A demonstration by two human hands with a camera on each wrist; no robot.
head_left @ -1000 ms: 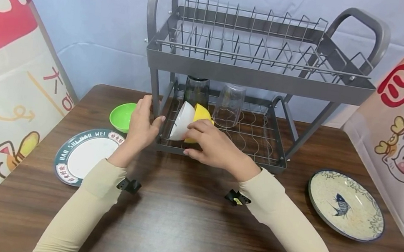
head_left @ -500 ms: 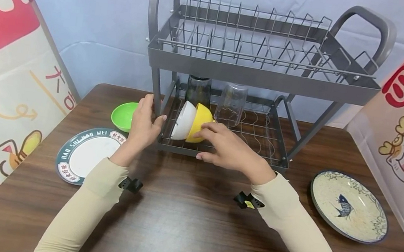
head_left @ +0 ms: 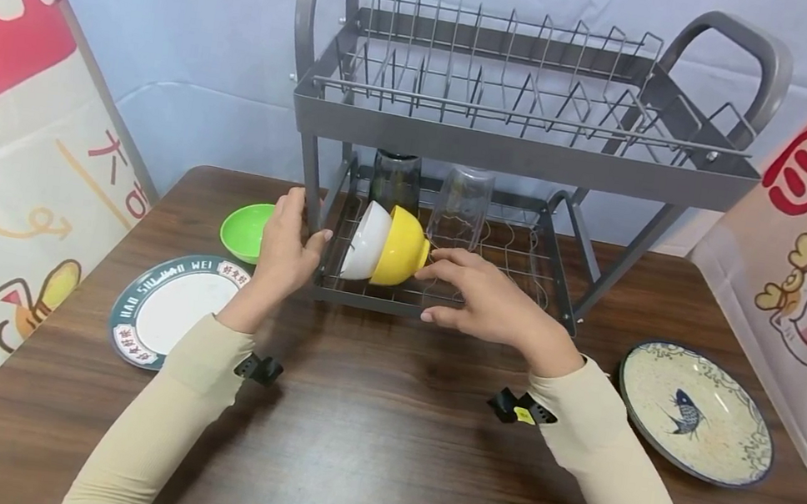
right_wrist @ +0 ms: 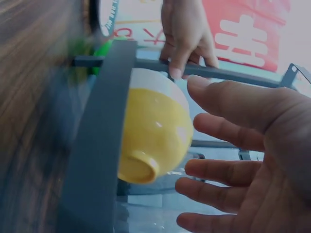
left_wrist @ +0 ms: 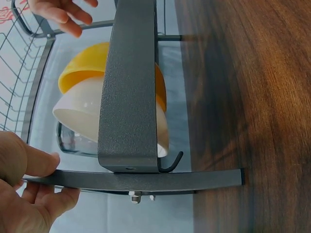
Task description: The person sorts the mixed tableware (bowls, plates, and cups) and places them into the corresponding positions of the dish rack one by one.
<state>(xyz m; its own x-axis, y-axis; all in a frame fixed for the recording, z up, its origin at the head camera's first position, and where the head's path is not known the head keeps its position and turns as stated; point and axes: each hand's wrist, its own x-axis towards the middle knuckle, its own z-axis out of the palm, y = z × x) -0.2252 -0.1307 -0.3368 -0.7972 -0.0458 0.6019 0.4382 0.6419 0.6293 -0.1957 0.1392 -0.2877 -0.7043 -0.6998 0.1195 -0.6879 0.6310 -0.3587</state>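
On the lower tier of the grey dish rack (head_left: 521,159), a white bowl (head_left: 367,241) and a yellow bowl (head_left: 401,252) stand tilted on their sides, nested against each other. My left hand (head_left: 285,247) grips the rack's left front post, thumb on one side and fingers on the other in the left wrist view. My right hand (head_left: 488,303) is just right of the yellow bowl's foot; in the right wrist view its fingers (right_wrist: 218,174) are spread and apart from the bowl, holding nothing.
A dark glass (head_left: 395,182) and a clear glass (head_left: 462,205) stand upside down behind the bowls. Left of the rack are a green bowl (head_left: 243,231) and a green-rimmed plate (head_left: 177,308). A fish-patterned plate (head_left: 697,414) lies on the right of the wooden table (head_left: 364,449).
My right hand has let go of the yellow bowl and drawn away to the right. Both bowls stay in the rack, and my left hand keeps its place on the post.
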